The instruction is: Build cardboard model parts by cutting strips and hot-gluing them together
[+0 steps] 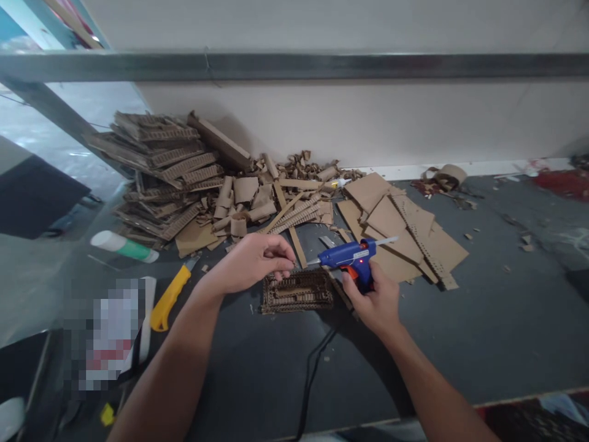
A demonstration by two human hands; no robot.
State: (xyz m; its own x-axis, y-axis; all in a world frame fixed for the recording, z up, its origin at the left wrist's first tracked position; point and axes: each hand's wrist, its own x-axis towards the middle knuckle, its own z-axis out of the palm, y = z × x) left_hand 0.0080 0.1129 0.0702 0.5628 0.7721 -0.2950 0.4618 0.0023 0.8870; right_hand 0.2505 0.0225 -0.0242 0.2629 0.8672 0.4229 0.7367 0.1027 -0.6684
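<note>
My right hand (375,301) grips a blue hot glue gun (347,256) by its handle, nozzle pointing left toward my other hand, a red light lit on its side. My left hand (253,261) hovers just left of the nozzle with fingers curled in a pinch; what it pinches is too small to make out. Below both hands a small rectangular piece built of corrugated cardboard strips (297,291) lies flat on the dark table (483,325). The gun's black cord (313,374) runs down toward me.
A heap of corrugated cardboard strips and rolls (175,178) lies against the back wall. Flat cardboard sheets (400,227) are at the right. A yellow utility knife (169,298) and a white-and-green tube (123,245) lie at the left. Scraps litter the far right.
</note>
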